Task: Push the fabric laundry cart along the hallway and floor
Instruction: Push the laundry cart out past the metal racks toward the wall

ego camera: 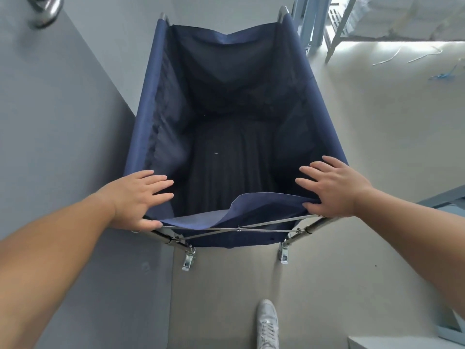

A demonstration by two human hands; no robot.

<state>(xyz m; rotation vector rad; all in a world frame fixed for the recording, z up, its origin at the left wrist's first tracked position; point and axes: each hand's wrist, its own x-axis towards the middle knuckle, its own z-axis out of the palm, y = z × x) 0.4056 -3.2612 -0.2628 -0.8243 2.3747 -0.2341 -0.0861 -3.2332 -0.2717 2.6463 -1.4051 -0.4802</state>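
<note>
Head view: navy fabric laundry cart (226, 117) at centre frame on pale floor (377, 147), left side close along grey wall (63, 122). Flat on near rim corners, left hand (141, 197) and right hand (334, 187), fingers straight and spread, grasping nothing. Pale metal rack legs (339, 34) at upper right, just beside far right corner. 1 white shoe (268, 323) at bottom.

Pale floor (364, 127), navy fabric laundry cart (156, 96) on its casters (188, 259), white sneaker (267, 323), blue scrap (441, 76) lying far right
</note>
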